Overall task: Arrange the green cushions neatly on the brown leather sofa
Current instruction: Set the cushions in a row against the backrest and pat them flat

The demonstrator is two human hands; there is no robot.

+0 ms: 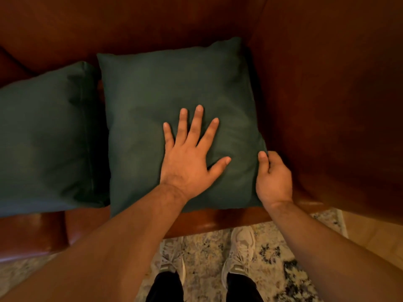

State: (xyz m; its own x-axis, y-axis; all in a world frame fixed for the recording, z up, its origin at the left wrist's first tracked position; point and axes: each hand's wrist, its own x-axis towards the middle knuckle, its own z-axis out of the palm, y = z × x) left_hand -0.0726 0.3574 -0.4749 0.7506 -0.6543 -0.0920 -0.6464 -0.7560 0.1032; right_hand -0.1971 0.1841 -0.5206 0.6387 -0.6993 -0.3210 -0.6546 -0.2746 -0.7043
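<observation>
A brown leather sofa (327, 94) fills the upper and middle frame, its backrest across the top and an armrest rising on the right. Two green cushions lie on its seat. The right cushion (174, 90) sits at the centre of the frame, tucked against the armrest. The left cushion (43, 138) lies at the left edge, its side just beside the other, touching or nearly so.

The left hand (189, 162) lies flat on the lower middle of the right cushion, fingers straight and spread, palm down on the fabric. The right hand (273, 179) grips the cushion's lower right edge, thumb on top and fingers curled out of sight behind the side.

Along the bottom of the frame, a patterned rug (202, 258) covers the floor, with two pale sneakers (241, 251) standing on it.
</observation>
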